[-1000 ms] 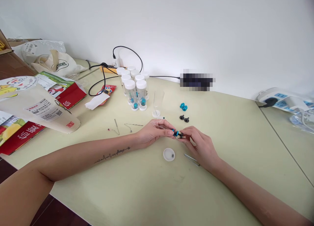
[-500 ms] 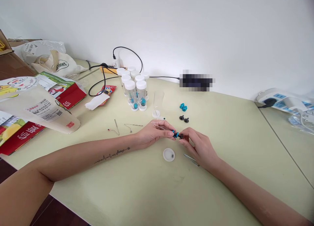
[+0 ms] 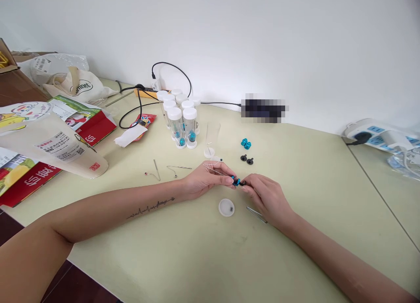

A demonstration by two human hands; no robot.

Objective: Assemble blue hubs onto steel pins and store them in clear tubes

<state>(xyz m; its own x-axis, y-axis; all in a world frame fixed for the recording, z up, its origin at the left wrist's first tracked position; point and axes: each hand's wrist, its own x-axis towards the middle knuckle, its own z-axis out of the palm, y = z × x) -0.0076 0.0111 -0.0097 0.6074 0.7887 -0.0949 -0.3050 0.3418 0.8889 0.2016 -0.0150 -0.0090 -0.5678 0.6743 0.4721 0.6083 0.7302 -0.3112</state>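
Observation:
My left hand [image 3: 208, 179] pinches a small blue metallic part [image 3: 236, 181] between thumb and fingers. A thin bent wire [image 3: 213, 168] with a dark bead at its tip crosses the same fingers. From the right, my right hand [image 3: 267, 195] grips a small black stemmed part [image 3: 243, 183] against the blue one; fingertips partly hide where they meet. Below them lies a white cap [image 3: 226, 201] with a tiny dark piece in it. A slim metal tool, perhaps tweezers [image 3: 257, 215], rests beside my right hand. Behind are blue parts [image 3: 246, 143] and two black stemmed parts [image 3: 246, 160].
An uncapped clear tube [image 3: 213, 134] stands behind my left hand, near several white-capped tubes [image 3: 175, 114]. Two bent wires [image 3: 157, 171] lie left. A plastic cup [image 3: 65, 141], red boxes [image 3: 98, 128] and a snack packet [image 3: 144, 125] crowd the left; a power strip [image 3: 377, 134] sits right.
The black part in my right hand has tilted slightly and sits closer to the blue part. My right fingers have shifted a little; the rest keeps its place.

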